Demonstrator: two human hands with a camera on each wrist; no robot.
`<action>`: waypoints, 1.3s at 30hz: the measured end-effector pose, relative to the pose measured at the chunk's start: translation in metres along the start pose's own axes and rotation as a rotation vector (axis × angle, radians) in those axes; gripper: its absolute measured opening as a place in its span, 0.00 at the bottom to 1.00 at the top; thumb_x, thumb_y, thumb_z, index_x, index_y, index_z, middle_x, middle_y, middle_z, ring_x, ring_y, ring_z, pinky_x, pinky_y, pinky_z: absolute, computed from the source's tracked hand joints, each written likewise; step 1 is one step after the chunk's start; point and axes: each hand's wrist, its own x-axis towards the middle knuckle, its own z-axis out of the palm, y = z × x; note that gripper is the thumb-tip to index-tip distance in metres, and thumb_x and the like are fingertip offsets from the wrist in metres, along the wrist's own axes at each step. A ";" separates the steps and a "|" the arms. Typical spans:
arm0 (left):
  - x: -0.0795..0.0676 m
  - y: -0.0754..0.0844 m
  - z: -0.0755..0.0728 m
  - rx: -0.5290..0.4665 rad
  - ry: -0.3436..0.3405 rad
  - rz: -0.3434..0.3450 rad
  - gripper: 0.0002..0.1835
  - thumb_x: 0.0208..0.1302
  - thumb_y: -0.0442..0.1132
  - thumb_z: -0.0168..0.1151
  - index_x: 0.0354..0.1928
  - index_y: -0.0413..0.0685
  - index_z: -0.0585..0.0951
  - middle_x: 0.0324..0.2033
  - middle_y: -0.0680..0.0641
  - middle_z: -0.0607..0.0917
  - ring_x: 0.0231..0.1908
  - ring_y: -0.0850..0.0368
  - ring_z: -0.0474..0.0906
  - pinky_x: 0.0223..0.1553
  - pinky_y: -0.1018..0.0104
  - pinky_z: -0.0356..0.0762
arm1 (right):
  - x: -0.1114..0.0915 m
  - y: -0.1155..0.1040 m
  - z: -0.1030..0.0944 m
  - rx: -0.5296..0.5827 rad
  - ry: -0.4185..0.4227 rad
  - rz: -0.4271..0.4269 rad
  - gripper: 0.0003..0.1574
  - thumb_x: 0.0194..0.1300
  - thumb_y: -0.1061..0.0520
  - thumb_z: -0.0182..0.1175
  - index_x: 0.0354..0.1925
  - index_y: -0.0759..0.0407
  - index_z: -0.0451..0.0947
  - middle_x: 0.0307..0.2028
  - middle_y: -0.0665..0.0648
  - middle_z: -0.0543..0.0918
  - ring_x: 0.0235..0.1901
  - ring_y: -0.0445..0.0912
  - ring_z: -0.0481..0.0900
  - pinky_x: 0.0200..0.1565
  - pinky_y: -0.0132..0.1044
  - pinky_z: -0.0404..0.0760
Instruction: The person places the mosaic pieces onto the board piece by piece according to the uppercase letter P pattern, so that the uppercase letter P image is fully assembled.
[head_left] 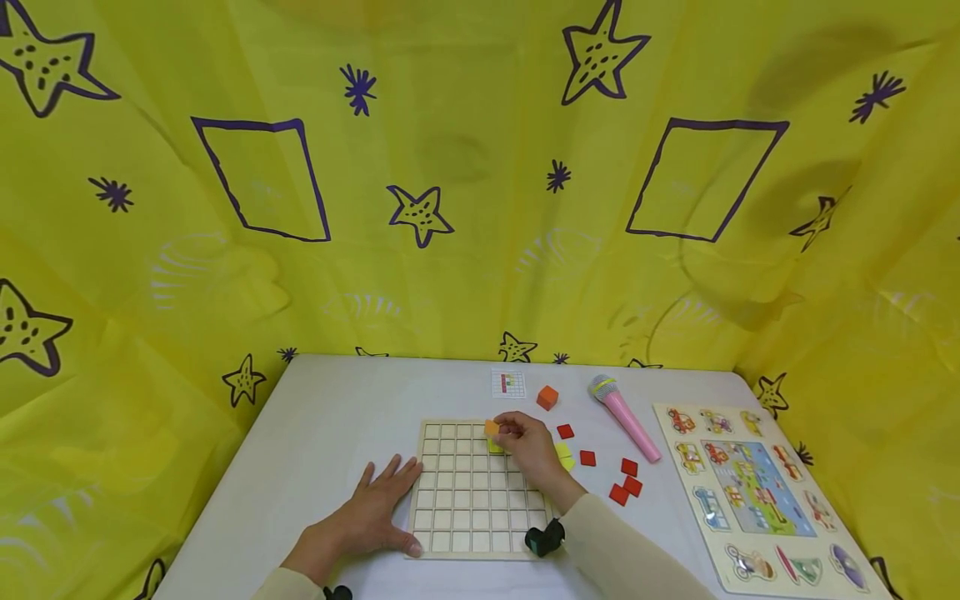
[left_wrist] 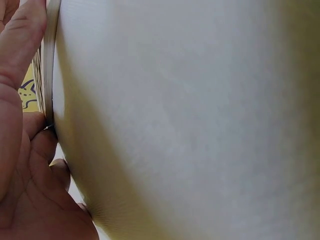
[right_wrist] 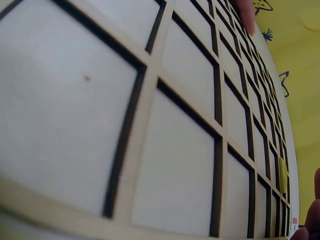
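Observation:
A wooden grid board (head_left: 444, 497) lies on the table. My left hand (head_left: 378, 504) rests beside its left edge, fingers spread, with fingertips and thumb touching the frame; in the left wrist view the left hand (left_wrist: 25, 185) lies along the board's side (left_wrist: 49, 75). Over the far rows, my right hand (head_left: 531, 446) pinches an orange square tile (head_left: 491, 427) between thumb and fingers. Just below that tile a yellow tile (head_left: 495, 447) sits in the grid. Only a few fingertips of the right hand (right_wrist: 312, 215) show in the right wrist view.
Right of the board lie yellow tiles (head_left: 564, 455) and several red tiles (head_left: 588, 458). Behind it are a pattern card (head_left: 508, 383) and an orange cube-like stack (head_left: 547, 397). A pink toy microphone (head_left: 630, 421) and a picture puzzle board (head_left: 708, 492) lie further right.

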 end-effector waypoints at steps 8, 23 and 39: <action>0.001 0.000 0.001 -0.001 0.005 -0.002 0.70 0.39 0.59 0.86 0.82 0.41 0.60 0.82 0.38 0.59 0.84 0.35 0.43 0.80 0.29 0.29 | 0.001 0.001 0.008 -0.046 -0.009 -0.068 0.13 0.64 0.69 0.69 0.47 0.61 0.86 0.38 0.56 0.85 0.37 0.44 0.77 0.37 0.28 0.79; 0.001 0.002 0.000 -0.013 0.002 -0.020 0.71 0.38 0.61 0.85 0.82 0.40 0.59 0.82 0.39 0.59 0.84 0.35 0.43 0.80 0.30 0.28 | 0.003 0.006 0.017 -0.209 -0.033 -0.097 0.11 0.64 0.67 0.71 0.45 0.59 0.87 0.35 0.52 0.83 0.38 0.45 0.75 0.43 0.35 0.77; 0.004 0.000 0.003 -0.006 0.002 -0.026 0.71 0.38 0.62 0.85 0.82 0.42 0.59 0.82 0.40 0.59 0.84 0.36 0.43 0.81 0.31 0.28 | 0.003 0.008 0.018 -0.351 -0.029 -0.148 0.12 0.62 0.65 0.74 0.45 0.59 0.89 0.38 0.52 0.87 0.40 0.45 0.77 0.46 0.40 0.79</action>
